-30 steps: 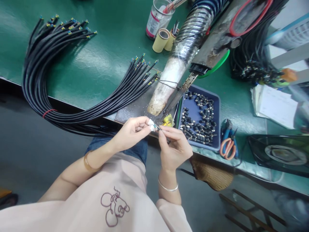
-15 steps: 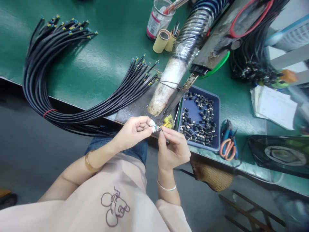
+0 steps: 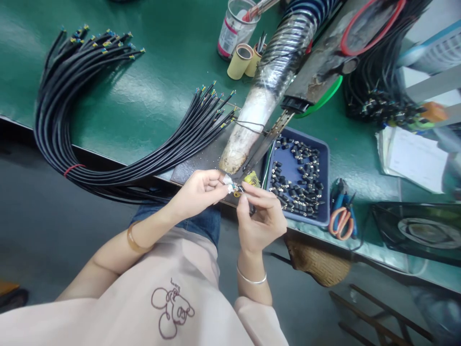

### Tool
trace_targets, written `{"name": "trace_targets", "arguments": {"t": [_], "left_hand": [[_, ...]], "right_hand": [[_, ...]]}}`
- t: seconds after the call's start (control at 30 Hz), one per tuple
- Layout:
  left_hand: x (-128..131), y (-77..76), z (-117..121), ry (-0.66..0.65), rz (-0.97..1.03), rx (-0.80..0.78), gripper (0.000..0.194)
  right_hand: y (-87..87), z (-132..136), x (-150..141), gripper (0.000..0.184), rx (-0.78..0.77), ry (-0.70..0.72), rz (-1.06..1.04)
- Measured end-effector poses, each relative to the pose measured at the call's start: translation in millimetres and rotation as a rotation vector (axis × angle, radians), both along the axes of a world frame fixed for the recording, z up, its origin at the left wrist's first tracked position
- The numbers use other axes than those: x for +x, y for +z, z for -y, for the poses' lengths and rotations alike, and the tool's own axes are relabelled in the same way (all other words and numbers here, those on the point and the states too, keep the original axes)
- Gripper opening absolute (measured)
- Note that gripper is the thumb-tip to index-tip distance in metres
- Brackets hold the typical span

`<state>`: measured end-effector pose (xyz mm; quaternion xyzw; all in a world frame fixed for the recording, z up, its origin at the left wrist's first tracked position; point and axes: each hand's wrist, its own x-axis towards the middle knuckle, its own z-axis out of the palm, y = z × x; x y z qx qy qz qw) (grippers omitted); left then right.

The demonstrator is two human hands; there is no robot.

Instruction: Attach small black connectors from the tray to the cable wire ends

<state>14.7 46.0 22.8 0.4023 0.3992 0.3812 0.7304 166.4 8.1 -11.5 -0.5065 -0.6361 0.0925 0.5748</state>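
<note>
My left hand point(image 3: 203, 192), with white wrapping on its thumb and a fingertip, pinches a small piece with fine coloured wire ends point(image 3: 235, 186); most of it is hidden by the fingers. Facing it from the right, my right hand point(image 3: 261, 214) has thumb and forefinger closed around a thin silvery wire point(image 3: 241, 189). Just above both hands is the lower end of a clamped soldering iron point(image 3: 264, 149). Close behind the right fingertips lies a crumpled yellow sponge-like piece point(image 3: 253, 179).
Black cables point(image 3: 118, 175) lie bundled at left. A wrapped duct point(image 3: 248, 115) hangs above the hands. To the right are a blue tray point(image 3: 327, 178) of small black connectors, pliers point(image 3: 340, 216) and papers point(image 3: 414, 156). Tubs point(image 3: 240, 61) stand behind.
My right hand has shifted slightly right, and its fingertips are a little farther from the left ones. My left hand is slightly higher, still pinching the small piece.
</note>
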Motion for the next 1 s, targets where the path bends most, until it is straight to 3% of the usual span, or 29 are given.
{"name": "trace_targets", "arguments": {"t": [0.37,0.7,1.0], "left_hand": [[5,-3.9,-4,0.056,-0.025,0.034,0.027],[3,2.0,-4,0.047,0.004,0.014,0.022],[6,-4.9,-2,0.040,-0.032,0.049,0.021]], "right_hand": [[2.3,-4,3,0.013,0.013,0.030,0.074],[11.8,-5,0,0.015,0.036,0.008,0.128],[4.8,1,4,0.013,-0.020,0.019,0.082]]}}
